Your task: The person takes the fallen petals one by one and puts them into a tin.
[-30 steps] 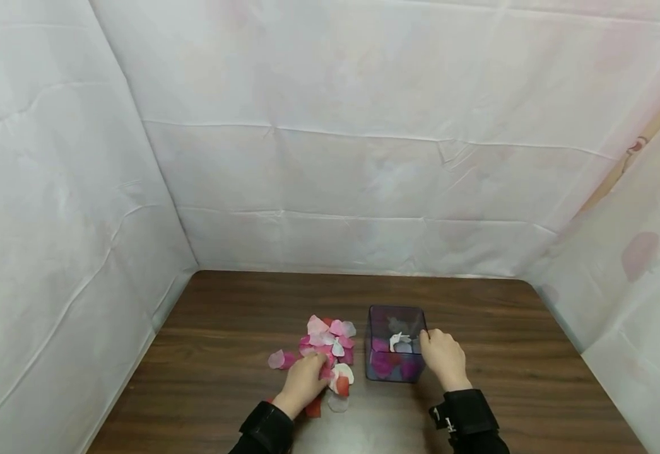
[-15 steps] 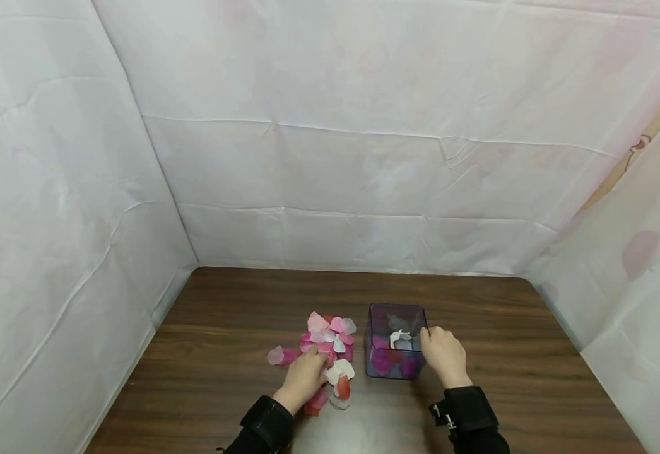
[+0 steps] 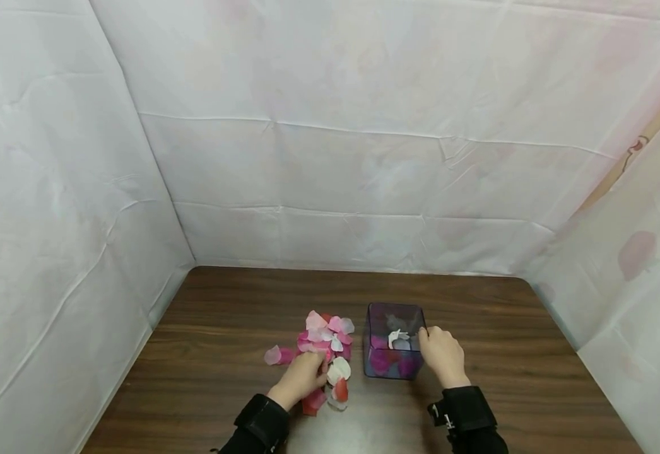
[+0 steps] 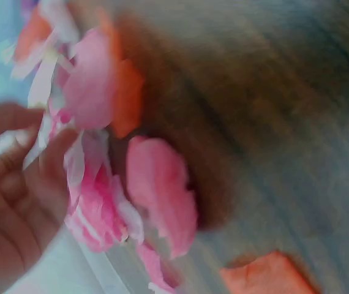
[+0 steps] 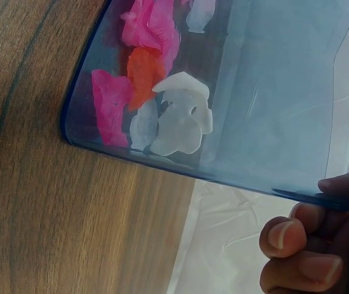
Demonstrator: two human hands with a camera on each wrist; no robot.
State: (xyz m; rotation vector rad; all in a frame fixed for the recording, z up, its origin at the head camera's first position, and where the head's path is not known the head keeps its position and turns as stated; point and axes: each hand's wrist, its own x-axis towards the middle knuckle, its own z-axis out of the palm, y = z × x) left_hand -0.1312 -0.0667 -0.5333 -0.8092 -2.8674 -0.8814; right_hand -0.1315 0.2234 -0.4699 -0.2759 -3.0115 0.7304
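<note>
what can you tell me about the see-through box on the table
The box looks like tinted plastic, bluish purple and see-through, with rounded corners and an open top. It stands upright on the wood-grain table, right of the loose petals. Pink, orange-red and whitish petals lie inside. The right grip pinches its right-hand rim.

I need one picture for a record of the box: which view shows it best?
The head view: it shows the box nearly whole, with petals inside. The right wrist view looks in closer, but the top of the frame cuts it off. The left wrist view doesn't clearly show it.
</note>
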